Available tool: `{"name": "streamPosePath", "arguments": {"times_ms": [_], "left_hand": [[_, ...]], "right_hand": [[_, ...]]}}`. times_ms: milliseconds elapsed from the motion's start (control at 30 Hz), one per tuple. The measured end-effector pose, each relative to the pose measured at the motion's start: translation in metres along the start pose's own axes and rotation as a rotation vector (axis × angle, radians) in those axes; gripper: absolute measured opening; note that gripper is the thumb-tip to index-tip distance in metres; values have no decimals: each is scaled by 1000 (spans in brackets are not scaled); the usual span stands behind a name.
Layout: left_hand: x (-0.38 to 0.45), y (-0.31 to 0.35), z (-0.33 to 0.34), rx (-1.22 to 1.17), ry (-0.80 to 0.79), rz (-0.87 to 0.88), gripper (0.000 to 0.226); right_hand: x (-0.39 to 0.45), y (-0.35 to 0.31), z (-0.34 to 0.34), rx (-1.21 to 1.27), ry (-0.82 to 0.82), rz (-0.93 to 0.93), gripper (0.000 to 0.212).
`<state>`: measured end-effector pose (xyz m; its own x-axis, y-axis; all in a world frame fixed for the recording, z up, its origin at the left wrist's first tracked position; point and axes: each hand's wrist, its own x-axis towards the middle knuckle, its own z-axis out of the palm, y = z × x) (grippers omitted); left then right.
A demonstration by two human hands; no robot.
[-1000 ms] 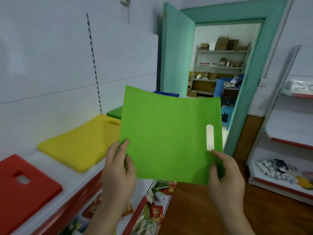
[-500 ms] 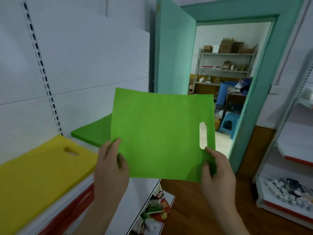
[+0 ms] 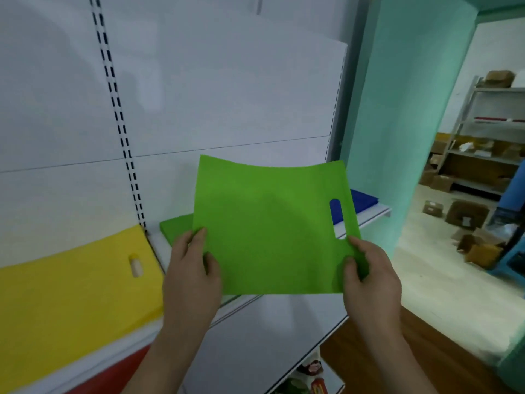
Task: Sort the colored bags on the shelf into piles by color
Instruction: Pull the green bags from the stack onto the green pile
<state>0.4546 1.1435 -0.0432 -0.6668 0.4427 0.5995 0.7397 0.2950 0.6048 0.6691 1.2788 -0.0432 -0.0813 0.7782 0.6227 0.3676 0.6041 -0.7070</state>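
A green bag (image 3: 270, 228) is held up flat in front of the shelf (image 3: 284, 322), its top edge sagging slightly in the middle and its slot-shaped handle hole seen near its right edge; its lower left corner is pinched by the left hand (image 3: 191, 275), thumb on the near face and fingers curled behind; its lower right corner, just below the handle hole, is pinched in the same way by the right hand (image 3: 369, 280); each grip is thus closed on the bag, with nothing else held. Behind the held bag, a green pile (image 3: 176, 230) is seen lying on the shelf, mostly hidden, with only its left end showing; to the right of it a blue pile (image 3: 365, 201) is laid on the same shelf, also partly covered, and glimpsed through the handle hole; to the left, beyond the slotted upright (image 3: 122, 137), a yellow pile (image 3: 71, 291) is spread flat, its handle hole visible near its right end. A red strip is seen along the shelf front below the yellow pile; packaged goods (image 3: 312, 373) are glimpsed on a lower level. On the right a teal door (image 3: 397, 123) stands open on a storeroom with metal racking (image 3: 483, 132) and cardboard boxes (image 3: 466, 214) on the floor.
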Motion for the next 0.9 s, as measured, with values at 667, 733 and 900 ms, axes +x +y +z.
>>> {"name": "streamPosePath", "arguments": {"times_ms": [667,733,900], "left_hand": [[35,-25,57,606,25,-255,38],[32,-21,65,692,17,-299,36],[25,-18,77,836,20,-402,28]], "right_hand": [[121,60,139,-18,-471,-201,33],[127,67,143,-7,-531,-203,33],[135,82,150,4,-642,-204,33]]}}
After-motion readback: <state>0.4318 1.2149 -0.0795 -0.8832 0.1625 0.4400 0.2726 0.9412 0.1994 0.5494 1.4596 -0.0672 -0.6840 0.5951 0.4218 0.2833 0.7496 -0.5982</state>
